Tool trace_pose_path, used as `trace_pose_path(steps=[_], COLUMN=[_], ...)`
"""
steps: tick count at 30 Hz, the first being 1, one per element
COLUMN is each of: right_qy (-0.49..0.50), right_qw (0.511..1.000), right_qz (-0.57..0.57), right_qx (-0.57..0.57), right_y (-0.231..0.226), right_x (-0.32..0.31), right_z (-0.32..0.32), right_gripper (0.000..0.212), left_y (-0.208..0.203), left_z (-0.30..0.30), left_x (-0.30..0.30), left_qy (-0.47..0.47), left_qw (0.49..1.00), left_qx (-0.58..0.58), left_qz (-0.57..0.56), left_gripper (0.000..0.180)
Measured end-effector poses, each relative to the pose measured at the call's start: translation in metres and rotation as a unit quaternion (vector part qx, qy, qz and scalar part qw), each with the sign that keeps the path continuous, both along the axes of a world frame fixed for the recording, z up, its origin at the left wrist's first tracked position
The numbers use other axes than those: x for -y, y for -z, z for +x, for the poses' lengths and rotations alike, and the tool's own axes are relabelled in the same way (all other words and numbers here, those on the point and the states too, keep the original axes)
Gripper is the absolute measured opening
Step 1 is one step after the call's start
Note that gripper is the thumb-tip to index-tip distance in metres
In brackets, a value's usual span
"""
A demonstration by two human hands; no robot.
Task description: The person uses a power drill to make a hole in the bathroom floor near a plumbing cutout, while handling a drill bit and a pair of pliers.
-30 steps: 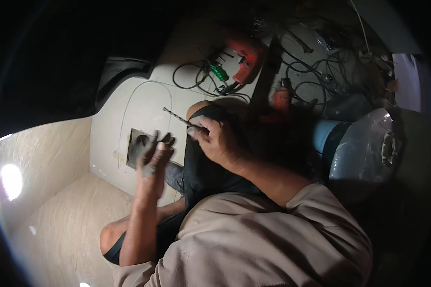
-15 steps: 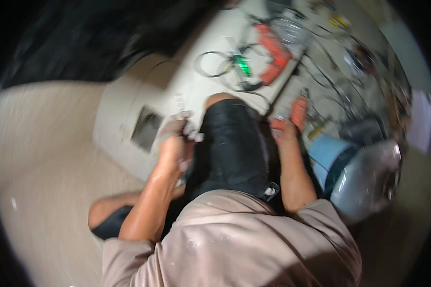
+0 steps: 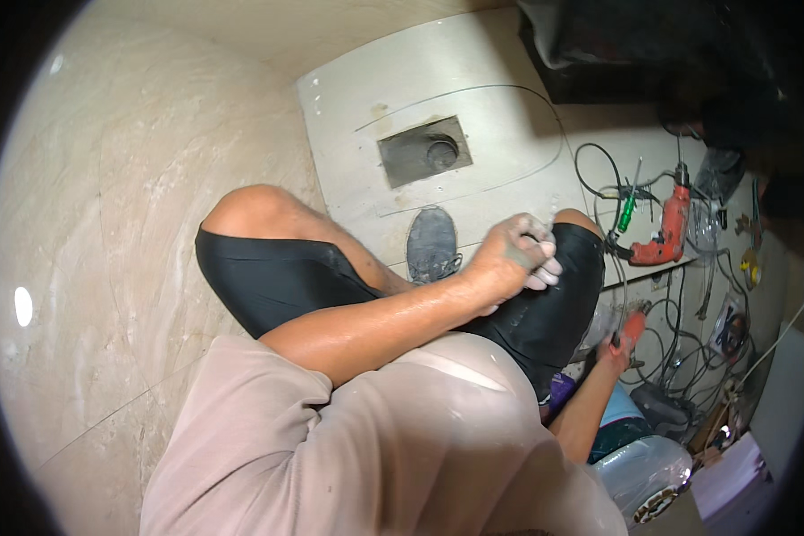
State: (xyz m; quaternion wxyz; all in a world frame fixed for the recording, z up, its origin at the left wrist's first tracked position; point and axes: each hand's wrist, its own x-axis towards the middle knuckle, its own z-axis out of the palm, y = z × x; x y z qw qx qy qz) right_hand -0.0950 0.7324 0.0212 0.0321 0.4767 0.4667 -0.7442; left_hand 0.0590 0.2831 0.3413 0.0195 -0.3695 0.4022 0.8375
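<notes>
My left hand (image 3: pixel 520 256) hovers above my black-clad knee, its fingers curled together and dusted grey-white. A small pale, see-through strip (image 3: pixel 554 207) shows just past the fingertips; I cannot make out its kind. To the right, beside a raised edge, my right hand (image 3: pixel 611 354) is wrapped round a red-orange power tool (image 3: pixel 632 329), partly covered by the fingers. A red drill (image 3: pixel 674 225) lies on the pale floor slab beyond my knee, and a green-handled screwdriver (image 3: pixel 628 213) lies beside it.
A rectangular cutout (image 3: pixel 397 161) with a round pipe opening (image 3: pixel 441 153) sits in the slab, ringed by a drawn curve. Black cables (image 3: pixel 679 357) tangle at the right. A blue bucket (image 3: pixel 620 409) and a clear plastic-wrapped item (image 3: pixel 643 469) stand near my right arm.
My view has swung left, so the cutout, my shoe and the tiled surface show more fully. The drill and screwdriver now appear farther right. My right hand stays on the red-orange tool.
</notes>
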Motion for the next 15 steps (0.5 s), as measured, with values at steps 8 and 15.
trace_pose_path(steps=[8, 15], right_qy=[-0.217, -0.433], right_qw=[0.919, 0.843], right_qz=[-0.241, -0.098], right_qx=[-0.226, -0.303], right_y=[-0.275, -0.382], right_x=[0.036, 0.149], right_z=[0.05, 0.054], right_gripper=[0.042, 0.059], left_y=[-0.01, 0.01], left_z=[0.006, -0.008], left_x=[-0.01, 0.016], left_qy=[-0.022, -0.168], left_qw=[0.996, 0.982], left_qx=[-0.088, -0.053], left_qz=[-0.007, 0.06], left_gripper=[0.018, 0.015])
